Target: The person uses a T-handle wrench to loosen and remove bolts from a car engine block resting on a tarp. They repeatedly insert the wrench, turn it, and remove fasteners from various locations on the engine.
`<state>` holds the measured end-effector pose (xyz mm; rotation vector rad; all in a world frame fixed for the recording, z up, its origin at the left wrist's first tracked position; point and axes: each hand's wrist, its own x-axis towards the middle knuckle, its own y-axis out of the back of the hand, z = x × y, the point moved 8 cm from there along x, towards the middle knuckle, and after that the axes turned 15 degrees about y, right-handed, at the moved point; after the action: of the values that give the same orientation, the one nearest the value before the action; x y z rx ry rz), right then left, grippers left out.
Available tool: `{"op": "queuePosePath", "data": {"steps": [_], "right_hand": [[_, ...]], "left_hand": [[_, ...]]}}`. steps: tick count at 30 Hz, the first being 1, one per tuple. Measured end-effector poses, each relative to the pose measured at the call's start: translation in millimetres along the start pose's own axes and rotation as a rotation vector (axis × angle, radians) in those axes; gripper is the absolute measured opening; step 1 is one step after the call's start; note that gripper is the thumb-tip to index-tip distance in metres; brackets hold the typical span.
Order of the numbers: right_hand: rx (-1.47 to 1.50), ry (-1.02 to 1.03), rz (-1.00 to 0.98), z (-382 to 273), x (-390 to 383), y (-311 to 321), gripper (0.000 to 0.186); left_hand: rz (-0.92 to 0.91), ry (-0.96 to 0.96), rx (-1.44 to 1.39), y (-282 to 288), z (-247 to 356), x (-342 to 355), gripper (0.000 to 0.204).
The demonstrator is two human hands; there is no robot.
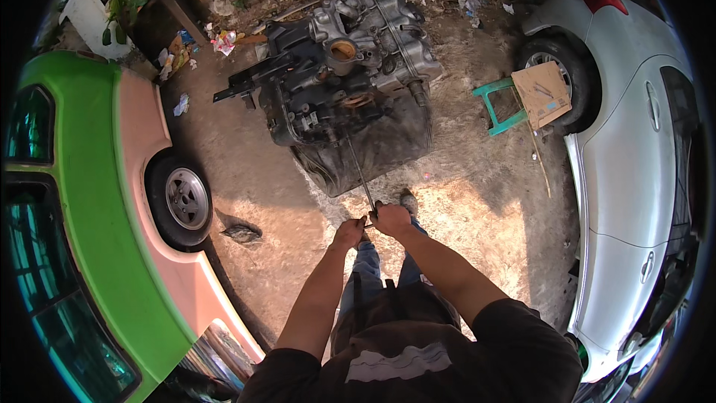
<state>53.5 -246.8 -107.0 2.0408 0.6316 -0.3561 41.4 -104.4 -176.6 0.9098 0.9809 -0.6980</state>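
Observation:
A greasy engine (373, 37) with silver and black castings rests on a dark, bulging support (350, 164) on the ground. A long thin metal rod (356, 172) runs from the lower front of the engine down toward me. My right hand (390, 218) is closed around the near end of the rod. My left hand (352, 231) is closed beside it, lower and to the left, on what looks like a short crosswise handle at the rod's end.
A green and pink vehicle (97, 164) stands at the left, a silver car (626, 194) at the right. A teal stool (492, 112) with cardboard (542, 93) is beside its wheel. A thin stick (542, 164) lies near it. Litter (224, 42) lines the back.

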Motion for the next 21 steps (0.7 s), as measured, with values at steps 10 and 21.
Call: {"op": "queuePosePath", "data": {"steps": [10, 21], "right_hand": [[0.071, 0.032, 0.120, -4.5, 7.4, -9.5, 0.046], [0.022, 0.144, 0.274, -2.5, 6.9, -11.0, 0.039]], "left_hand": [[0.192, -0.072, 0.149, 31.1, 9.5, -37.3, 0.058], [0.123, 0.111, 0.292, 25.8, 14.8, -47.3, 0.059]]}}
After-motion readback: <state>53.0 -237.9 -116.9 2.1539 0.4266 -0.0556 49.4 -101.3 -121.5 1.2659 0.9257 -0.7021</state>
